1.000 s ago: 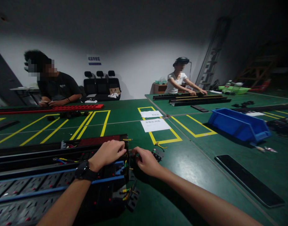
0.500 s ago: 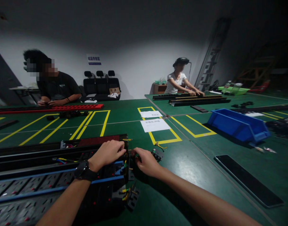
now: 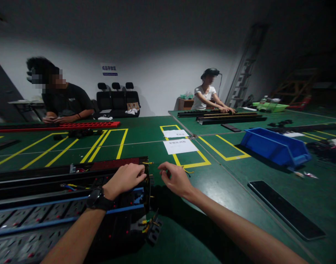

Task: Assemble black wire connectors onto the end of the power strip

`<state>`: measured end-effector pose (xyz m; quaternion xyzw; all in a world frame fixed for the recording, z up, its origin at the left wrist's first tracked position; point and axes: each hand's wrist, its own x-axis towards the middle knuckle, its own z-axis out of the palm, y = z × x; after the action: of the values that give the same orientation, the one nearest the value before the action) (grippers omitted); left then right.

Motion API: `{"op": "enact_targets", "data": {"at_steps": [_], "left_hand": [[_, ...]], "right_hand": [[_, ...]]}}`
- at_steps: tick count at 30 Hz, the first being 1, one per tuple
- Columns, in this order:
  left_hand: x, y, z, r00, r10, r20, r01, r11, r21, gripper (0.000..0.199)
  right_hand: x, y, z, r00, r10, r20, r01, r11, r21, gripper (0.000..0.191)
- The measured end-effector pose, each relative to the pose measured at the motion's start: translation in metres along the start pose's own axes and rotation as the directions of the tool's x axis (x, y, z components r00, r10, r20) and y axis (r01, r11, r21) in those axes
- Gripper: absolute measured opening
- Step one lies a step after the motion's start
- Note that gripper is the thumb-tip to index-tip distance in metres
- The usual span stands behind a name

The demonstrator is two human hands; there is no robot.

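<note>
Several long black power strips (image 3: 124, 222) with rows of sockets and blue edges lie side by side at the lower left. My left hand (image 3: 128, 178), a black watch on its wrist, lies curled over the right end of the far strips, its fingertips bent down at the edge. Just beyond that end, my right hand (image 3: 175, 179) hovers over the table with fingers bent and thumb close to them; whatever they hold is hidden. Behind it a yellow-green wire (image 3: 188, 171) sticks out. A black end piece (image 3: 154, 231) with wires hangs at the near strip's end.
A blue bin (image 3: 274, 148) and a black phone (image 3: 285, 209) are on the green table at right. Paper labels (image 3: 180, 147) lie amid yellow tape outlines. Across the table, one person (image 3: 69, 101) sits beside a red rail; another (image 3: 207, 96) handles black rails (image 3: 229, 119).
My right hand has lifted away from the strip end, slightly up and to the right, and now covers the black end piece seen beside it before. My left hand stays put.
</note>
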<state>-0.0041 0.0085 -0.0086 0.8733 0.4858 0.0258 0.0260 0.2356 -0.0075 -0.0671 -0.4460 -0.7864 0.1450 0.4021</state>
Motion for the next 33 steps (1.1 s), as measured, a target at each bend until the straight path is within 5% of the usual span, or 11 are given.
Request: {"op": "enact_targets", "data": {"at_steps": [5, 12, 20, 33], "left_hand": [[0.000, 0.000, -0.001, 1.000, 0.001, 0.002, -0.001, 1.000, -0.008, 0.024], [0.001, 0.000, -0.001, 1.000, -0.005, 0.020, 0.005, 1.000, 0.001, 0.024], [0.000, -0.001, 0.000, 0.999, -0.013, 0.029, 0.013, 1.000, 0.019, 0.025], [0.002, -0.002, -0.001, 0.999, -0.014, 0.043, 0.014, 1.000, 0.006, 0.026]], "right_hand": [[0.022, 0.035, -0.041, 0.981, 0.124, -0.152, -0.170, 0.924, -0.342, 0.017], [0.004, 0.096, -0.053, 0.980, 0.198, -0.031, -0.190, 0.868, -0.458, 0.031], [-0.003, 0.101, -0.049, 0.985, 0.154, 0.083, -0.098, 0.879, -0.467, 0.020], [-0.003, 0.111, -0.044, 0.991, 0.127, 0.044, -0.094, 0.889, -0.448, 0.013]]}}
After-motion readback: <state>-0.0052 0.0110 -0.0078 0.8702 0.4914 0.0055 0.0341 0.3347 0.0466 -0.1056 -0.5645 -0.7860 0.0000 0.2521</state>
